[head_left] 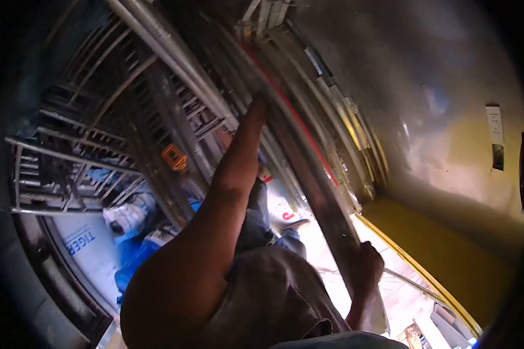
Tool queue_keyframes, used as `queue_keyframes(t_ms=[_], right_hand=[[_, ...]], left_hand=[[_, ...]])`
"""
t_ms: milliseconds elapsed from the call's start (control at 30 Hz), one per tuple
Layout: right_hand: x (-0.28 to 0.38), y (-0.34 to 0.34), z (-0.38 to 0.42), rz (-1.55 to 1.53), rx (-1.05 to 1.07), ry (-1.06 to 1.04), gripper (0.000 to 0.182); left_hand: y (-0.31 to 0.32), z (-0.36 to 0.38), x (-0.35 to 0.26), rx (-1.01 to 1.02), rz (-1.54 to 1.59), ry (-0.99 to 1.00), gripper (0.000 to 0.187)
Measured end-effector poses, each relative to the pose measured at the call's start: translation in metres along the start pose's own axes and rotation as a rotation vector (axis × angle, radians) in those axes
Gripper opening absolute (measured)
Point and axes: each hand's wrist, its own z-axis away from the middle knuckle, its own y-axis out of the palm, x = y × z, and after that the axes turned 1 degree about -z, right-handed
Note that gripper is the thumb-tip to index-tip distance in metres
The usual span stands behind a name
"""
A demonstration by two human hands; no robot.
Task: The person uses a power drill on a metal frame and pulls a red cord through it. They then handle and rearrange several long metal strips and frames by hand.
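Note:
A long, dark, flat-sided metal profile [314, 180] runs slantwise from the shadowed upper middle down to the lower right. My right hand [365, 264] is closed around its near end, with the fingers wrapped over the edge. My left arm stretches far forward along the profile. At its end my left hand [259, 107] meets the profile's far part, but its fingers are lost in shadow. Just beyond the profile lies a thin red strip [291, 107] among other long metal profiles [326, 87] that lean by the wall.
Metal racks [75, 157] with ladder-like frames fill the left. An orange object [173, 157] sits among the bars. Blue and white bags [131, 224] lie near a white "TIGER" panel [78, 238]. A yellow bar [416, 270] edges the right wall, which carries a socket [494, 123].

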Motion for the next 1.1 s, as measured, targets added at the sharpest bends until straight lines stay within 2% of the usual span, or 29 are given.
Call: queue_keyframes(t_ms=[67, 100, 133, 200, 267, 300, 400, 467, 500, 567, 700, 800, 867, 900, 933, 967, 1000, 1033, 1067, 1100], right_hand=[[-0.024, -0.019, 0.022, -0.113, -0.129, -0.093, 0.028], [-0.013, -0.043, 0.032, -0.125, -0.151, -0.021, 0.032], [-0.006, -0.061, 0.03, -0.009, -0.144, -0.018, 0.033], [-0.015, -0.056, 0.009, 0.03, -0.149, 0.019, 0.032], [-0.026, -0.026, -0.02, 0.169, -0.128, 0.047, 0.029], [-0.028, -0.016, -0.028, 0.112, -0.183, -0.041, 0.03], [-0.017, -0.002, -0.04, -0.05, -0.184, 0.0, 0.028], [-0.019, 0.008, -0.042, -0.091, -0.166, -0.004, 0.028], [-0.025, 0.015, -0.04, -0.127, -0.156, -0.015, 0.028], [-0.045, 0.035, -0.031, -0.148, -0.19, -0.026, 0.027], [-0.073, 0.061, 0.017, -0.205, -0.11, -0.098, 0.027], [-0.11, 0.057, 0.053, -0.217, -0.136, -0.05, 0.032], [-0.169, 0.05, 0.079, -0.097, -0.178, -0.064, 0.034], [-0.222, 0.054, 0.098, -0.182, -0.285, -0.106, 0.034], [-0.267, 0.04, 0.119, -0.145, -0.257, -0.021, 0.035], [-0.314, 0.024, 0.14, 0.001, -0.24, -0.049, 0.036], [-0.325, 0.008, 0.152, 0.088, -0.402, -0.091, 0.041], [-0.328, -0.01, 0.154, 0.22, -0.588, -0.243, 0.045], [-0.317, -0.044, 0.155, 0.156, -0.491, -0.227, 0.047], [-0.338, -0.056, 0.146, 0.256, -0.49, -0.23, 0.047]], left_hand=[[0.01, 0.002, 0.005, 0.027, 0.053, 0.011, 0.07], [0.009, 0.002, 0.014, 0.007, 0.074, 0.009, 0.07], [0.009, -0.002, 0.022, -0.026, 0.083, 0.012, 0.07], [0.015, -0.017, 0.039, -0.186, 0.074, -0.032, 0.07], [0.018, -0.037, 0.048, -0.491, 0.005, -0.173, 0.074], [0.015, -0.039, 0.056, -0.492, 0.015, -0.165, 0.074], [-0.005, -0.053, 0.08, -0.474, -0.034, -0.133, 0.078], [-0.023, -0.062, 0.096, -0.322, -0.081, -0.069, 0.077], [-0.008, -0.045, 0.086, -0.269, -0.099, -0.045, 0.077], [0.025, -0.002, 0.066, -0.134, -0.087, 0.018, 0.065], [0.006, 0.041, 0.091, -0.19, -0.123, 0.047, 0.069], [0.003, 0.058, 0.11, -0.214, -0.129, 0.062, 0.074], [0.029, 0.076, 0.165, -0.08, -0.066, 0.022, 0.073], [0.056, 0.093, 0.211, -0.213, 0.029, -0.052, 0.072], [0.116, 0.13, 0.223, -0.33, 0.074, -0.057, 0.068], [0.178, 0.169, 0.233, -0.447, 0.119, -0.056, 0.065], [0.207, 0.187, 0.232, -0.405, 0.049, 0.05, 0.062], [0.193, 0.165, 0.245, -0.237, 0.164, 0.007, 0.06], [0.206, 0.18, 0.239, -0.274, 0.152, 0.003, 0.059], [0.227, 0.182, 0.216, -0.286, 0.143, 0.028, 0.058]])
